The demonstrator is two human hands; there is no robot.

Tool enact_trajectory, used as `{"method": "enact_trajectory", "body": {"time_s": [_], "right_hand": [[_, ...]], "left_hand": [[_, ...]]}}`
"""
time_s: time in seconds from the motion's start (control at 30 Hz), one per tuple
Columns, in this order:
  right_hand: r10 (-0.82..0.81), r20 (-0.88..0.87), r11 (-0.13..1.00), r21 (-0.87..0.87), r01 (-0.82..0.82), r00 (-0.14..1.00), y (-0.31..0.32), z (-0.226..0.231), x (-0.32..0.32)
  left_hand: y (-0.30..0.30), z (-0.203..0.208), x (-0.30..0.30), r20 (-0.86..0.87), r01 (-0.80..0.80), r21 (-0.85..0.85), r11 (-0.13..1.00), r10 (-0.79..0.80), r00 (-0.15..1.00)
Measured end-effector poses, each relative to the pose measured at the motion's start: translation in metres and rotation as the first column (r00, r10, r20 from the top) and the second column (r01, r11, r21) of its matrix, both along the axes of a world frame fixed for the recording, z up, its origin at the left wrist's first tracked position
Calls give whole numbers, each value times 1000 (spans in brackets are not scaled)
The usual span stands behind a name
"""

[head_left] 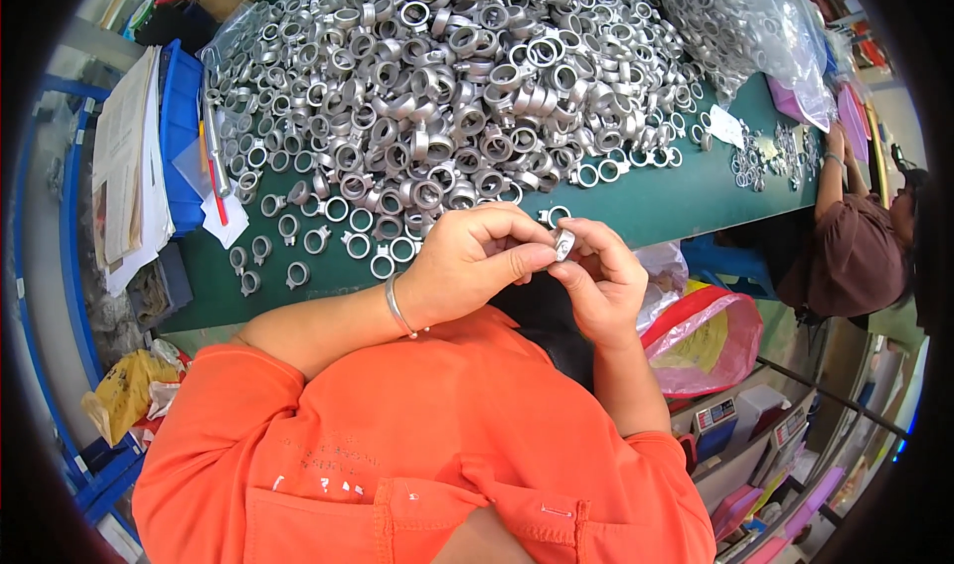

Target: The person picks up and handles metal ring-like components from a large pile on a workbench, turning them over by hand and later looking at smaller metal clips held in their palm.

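A small silver metal ring fitting [563,245] is pinched between the fingertips of both hands, over the near edge of the table. My left hand [475,264], with a bangle on its wrist, closes thumb and forefinger on its left side. My right hand [600,276] grips it from the right, thumb below and fingers above. Just beyond my hands, a large heap of similar metal rings [437,87], many with a small lug, covers much of the green table [636,209]. Several loose rings lie along the heap's near side.
At the left stand a blue tray [181,137], a stack of papers [127,166] and a red pen [216,181]. A clear plastic bag of rings [730,27] sits at the far right. Another person [855,236] is at the right end. A pink-rimmed bag [711,340] hangs below the table.
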State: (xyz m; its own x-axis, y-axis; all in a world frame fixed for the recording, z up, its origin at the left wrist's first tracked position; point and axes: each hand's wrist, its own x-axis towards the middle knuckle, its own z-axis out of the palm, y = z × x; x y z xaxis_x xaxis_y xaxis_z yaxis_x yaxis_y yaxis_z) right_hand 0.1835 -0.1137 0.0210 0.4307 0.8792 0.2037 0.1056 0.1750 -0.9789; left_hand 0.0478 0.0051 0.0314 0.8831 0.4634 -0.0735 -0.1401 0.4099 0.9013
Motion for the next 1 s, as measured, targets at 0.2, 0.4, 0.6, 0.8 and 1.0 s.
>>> {"method": "enact_trajectory", "body": {"time_s": [0.2, 0.4, 0.6, 0.8, 1.0], "right_hand": [[-77, 205, 997, 41, 70, 976, 2, 3, 0], [-103, -59, 992, 69, 107, 993, 1, 0, -3], [-37, -126, 992, 117, 52, 991, 0, -4, 1], [20, -222, 989, 149, 14, 975, 0, -10, 4], [-70, 306, 988, 150, 25, 950, 4, 4, 1]], "left_hand": [[0, 1, -1, -15, -62, -46, 997, 61, 998], [-1, -5, -1, 9, -131, 59, 990, 131, 991], [2, -4, -2, 37, -162, 386, 908, 160, 986], [7, -1, -4, 81, -163, 590, 791, 143, 986], [3, -13, 1, 43, -185, 249, 951, 180, 983]]}}
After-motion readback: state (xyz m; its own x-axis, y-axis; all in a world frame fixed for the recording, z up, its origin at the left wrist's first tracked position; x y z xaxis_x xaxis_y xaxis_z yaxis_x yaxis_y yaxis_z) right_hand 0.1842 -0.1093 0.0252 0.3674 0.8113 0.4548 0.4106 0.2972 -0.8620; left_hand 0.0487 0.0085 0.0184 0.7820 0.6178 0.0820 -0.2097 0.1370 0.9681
